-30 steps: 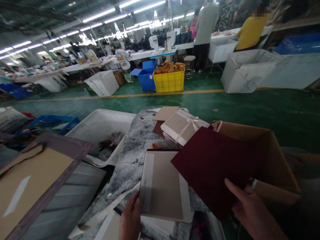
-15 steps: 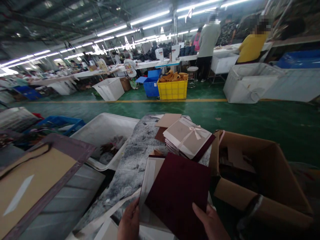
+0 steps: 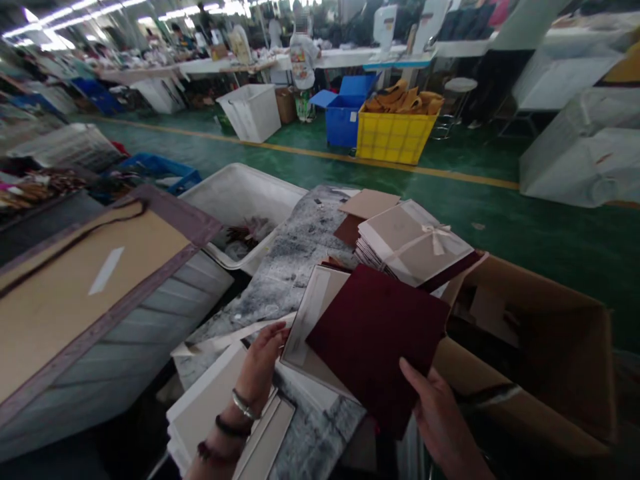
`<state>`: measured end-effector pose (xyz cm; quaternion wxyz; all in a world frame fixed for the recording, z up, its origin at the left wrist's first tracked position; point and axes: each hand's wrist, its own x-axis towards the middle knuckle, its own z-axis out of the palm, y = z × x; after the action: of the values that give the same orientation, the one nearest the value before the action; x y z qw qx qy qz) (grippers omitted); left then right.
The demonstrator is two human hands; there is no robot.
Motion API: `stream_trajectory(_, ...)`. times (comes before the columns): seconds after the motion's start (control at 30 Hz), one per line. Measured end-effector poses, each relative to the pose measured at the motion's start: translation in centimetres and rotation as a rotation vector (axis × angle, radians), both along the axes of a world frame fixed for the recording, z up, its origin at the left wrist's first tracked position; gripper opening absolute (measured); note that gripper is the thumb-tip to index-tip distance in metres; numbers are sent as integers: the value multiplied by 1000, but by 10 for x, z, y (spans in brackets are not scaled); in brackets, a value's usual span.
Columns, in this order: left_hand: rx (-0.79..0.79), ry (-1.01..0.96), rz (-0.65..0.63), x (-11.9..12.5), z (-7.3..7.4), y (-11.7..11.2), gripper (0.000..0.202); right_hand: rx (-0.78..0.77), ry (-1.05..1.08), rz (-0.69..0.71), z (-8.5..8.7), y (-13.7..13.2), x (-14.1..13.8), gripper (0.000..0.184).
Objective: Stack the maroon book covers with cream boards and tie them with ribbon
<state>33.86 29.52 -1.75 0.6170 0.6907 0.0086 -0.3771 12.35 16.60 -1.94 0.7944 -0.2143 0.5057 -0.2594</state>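
Note:
In the head view my right hand [image 3: 433,400] grips the lower right edge of a square dark maroon board [image 3: 380,333], thumb on top and the other fingers underneath. The board lies tilted across a beige, dark-edged panel [image 3: 310,320], hiding much of it. By that panel's left edge is my left hand [image 3: 267,347], fingers stretched out; whether they touch the edge I cannot tell. Below the left forearm is a pile of pale panels [image 3: 210,407]. Just behind the maroon board stands a stack of beige panels [image 3: 410,233] tied with a pale ribbon bow [image 3: 437,235].
A grey, stained cloth covers the work table [image 3: 285,260]. An open cardboard box [image 3: 555,293] is at the right, a white bin [image 3: 240,180] at the far left. A large tan sheet [image 3: 75,267] covers a container on the left. Across the green floor sits a yellow crate [image 3: 395,137].
My view has dropped and turned left. My left hand has loosened from the beige panel's edge and its fingers have straightened. My right hand still holds the maroon board.

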Motion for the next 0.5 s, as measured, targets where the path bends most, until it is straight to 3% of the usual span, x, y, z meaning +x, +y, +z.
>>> stream_trajectory(0.07, 17, 17, 8, 3, 4, -4, 57, -23, 41, 42, 2, 0, 1, 80)
stream_trajectory(0.17, 23, 89, -77, 7, 10, -11, 53, -77, 67, 118, 4, -1, -1, 64)
stream_trajectory(0.27, -19, 217, -191, 11, 18, -12, 45, -253, 131, 264, 13, -13, -11, 53)
stream_trajectory(0.37, -103, 302, -164, 26, 26, 0, 41, -664, 289, 459, 29, -36, -24, 39)
stream_trajectory(0.43, -93, 278, -20, 44, 31, 16, 35, -1053, 353, 517, 39, -54, -29, 32)
stream_trajectory(0.5, 3, 185, 162, 63, 38, 36, 23, -1341, 328, 560, 42, -68, -26, 33)
